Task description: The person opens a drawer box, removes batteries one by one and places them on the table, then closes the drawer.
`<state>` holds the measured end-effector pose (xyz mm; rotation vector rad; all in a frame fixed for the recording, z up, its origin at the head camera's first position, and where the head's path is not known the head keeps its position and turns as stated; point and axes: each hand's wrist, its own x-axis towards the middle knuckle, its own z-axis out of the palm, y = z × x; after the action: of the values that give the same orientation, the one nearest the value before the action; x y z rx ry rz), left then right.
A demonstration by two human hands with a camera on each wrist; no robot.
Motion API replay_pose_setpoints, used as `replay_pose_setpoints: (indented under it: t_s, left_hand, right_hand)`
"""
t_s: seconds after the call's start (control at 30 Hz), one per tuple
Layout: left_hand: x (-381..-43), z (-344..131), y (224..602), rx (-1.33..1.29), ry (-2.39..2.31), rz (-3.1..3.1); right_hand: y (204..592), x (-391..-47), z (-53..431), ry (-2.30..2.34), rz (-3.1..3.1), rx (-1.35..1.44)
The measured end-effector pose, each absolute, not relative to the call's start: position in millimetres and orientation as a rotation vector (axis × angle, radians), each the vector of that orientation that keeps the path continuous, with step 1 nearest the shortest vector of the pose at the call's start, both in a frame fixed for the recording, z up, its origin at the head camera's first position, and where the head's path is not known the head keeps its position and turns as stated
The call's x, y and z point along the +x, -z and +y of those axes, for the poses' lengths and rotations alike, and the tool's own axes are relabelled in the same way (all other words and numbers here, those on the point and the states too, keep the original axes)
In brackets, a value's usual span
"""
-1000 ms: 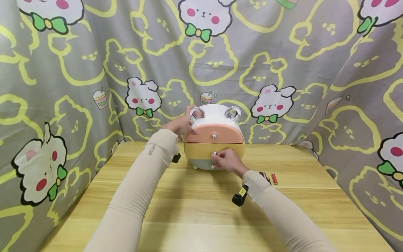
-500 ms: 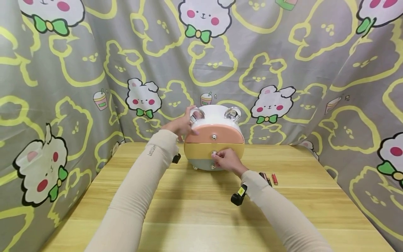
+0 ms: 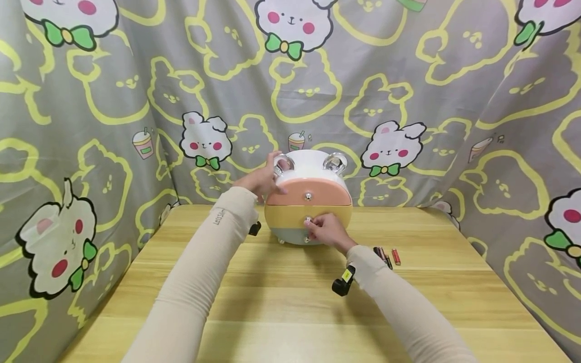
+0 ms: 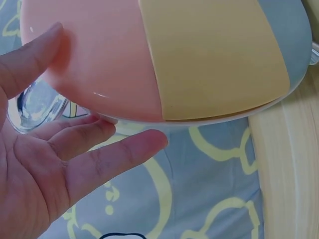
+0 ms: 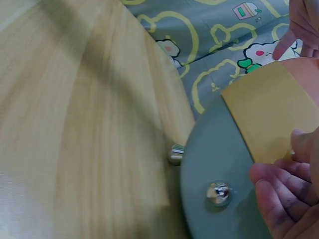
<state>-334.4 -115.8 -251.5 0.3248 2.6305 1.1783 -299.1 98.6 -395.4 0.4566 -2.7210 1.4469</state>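
A small rounded cabinet with a white top [image 3: 310,164] stands on the table, with three drawers: peach [image 3: 290,190], yellow [image 3: 283,217] and grey [image 3: 290,235]. My right hand [image 3: 330,229] pinches the silver knob [image 3: 308,220] of the yellow drawer; its fingers mostly cover that knob in the right wrist view. My left hand [image 3: 263,177] is at the cabinet's upper left. In the left wrist view its thumb [image 4: 32,57] touches the peach front and its other fingers [image 4: 119,159] stretch out past the cabinet's edge. The yellow front stands slightly proud of the edge there.
Small cylinders that look like batteries, one red [image 3: 396,256] and some dark [image 3: 382,254], lie by my right sleeve. Silver rings [image 3: 335,164] stick up from the cabinet like ears. A patterned curtain [image 3: 254,91] surrounds the wooden table [image 3: 272,302].
The dark gap between the peach and yellow drawers has narrowed to a thin line. Both hands keep nearly the same places; the right wrist has shifted very slightly left.
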Motion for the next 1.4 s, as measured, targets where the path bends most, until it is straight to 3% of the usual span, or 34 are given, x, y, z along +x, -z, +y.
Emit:
replay_pose_setpoints:
  t_s: [0.53,0.97,1.4]
  left_hand:
    - [-335.5,-110.1,251.8,0.321,-1.115,2.716]
    - [-331.6,-113.8,257.1,0.318,-1.070,2.735]
    - [-333.4,-112.2,256.3,0.332,-1.073,2.736]
  right_hand:
    - [427.2,-292.0,100.0,-1.246,-2.775,0.473]
    - [457.3,-286.8,93.3,-1.046,-2.749,0.694]
    - [447.7,-289.5,98.9,-1.098,-2.794,0.858]
